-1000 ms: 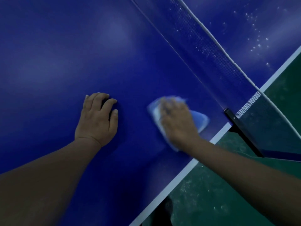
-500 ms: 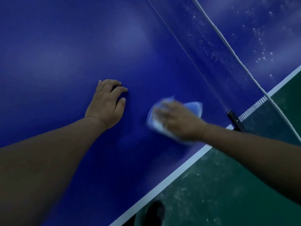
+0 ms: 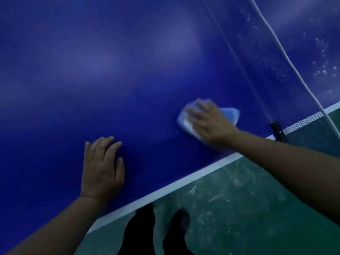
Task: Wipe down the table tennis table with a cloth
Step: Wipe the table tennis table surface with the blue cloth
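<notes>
Right hand (image 3: 209, 124), fingers spread flat, presses the cloth (image 3: 230, 113) onto the blue tabletop (image 3: 128, 70) right of centre, mid-wipe near the net (image 3: 301, 103); left hand (image 3: 102, 170) rests flat, lower centre. Next stroke probably needs fresh, unwiped surface.

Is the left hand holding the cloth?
No. The left hand rests bare on the table, while the cloth lies under the right hand.
</notes>
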`<state>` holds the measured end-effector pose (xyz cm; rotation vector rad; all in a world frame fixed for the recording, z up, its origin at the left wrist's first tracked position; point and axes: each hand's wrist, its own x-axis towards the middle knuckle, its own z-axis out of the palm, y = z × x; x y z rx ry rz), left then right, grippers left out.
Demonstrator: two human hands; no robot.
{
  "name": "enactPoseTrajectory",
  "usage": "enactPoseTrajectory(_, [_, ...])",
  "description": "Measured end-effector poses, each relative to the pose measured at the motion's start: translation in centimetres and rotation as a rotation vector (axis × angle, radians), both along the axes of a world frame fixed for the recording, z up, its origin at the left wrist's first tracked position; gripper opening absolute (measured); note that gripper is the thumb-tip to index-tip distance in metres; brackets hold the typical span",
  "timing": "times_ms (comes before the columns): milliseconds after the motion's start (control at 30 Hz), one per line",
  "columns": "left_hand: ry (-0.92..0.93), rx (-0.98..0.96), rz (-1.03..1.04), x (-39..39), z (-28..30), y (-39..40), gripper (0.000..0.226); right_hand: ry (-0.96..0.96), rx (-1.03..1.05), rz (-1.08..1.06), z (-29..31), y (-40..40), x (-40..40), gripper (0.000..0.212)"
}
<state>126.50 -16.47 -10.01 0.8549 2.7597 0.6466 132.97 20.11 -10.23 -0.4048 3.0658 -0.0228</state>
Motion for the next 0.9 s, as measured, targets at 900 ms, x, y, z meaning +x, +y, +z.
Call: enactPoseTrajectory(900, [0.056, -0.068, 0.096, 3.4, -1.9, -1.1, 0.058, -0.001, -0.021, -0.667, -1.7, -3.4, 7.7, 0.047])
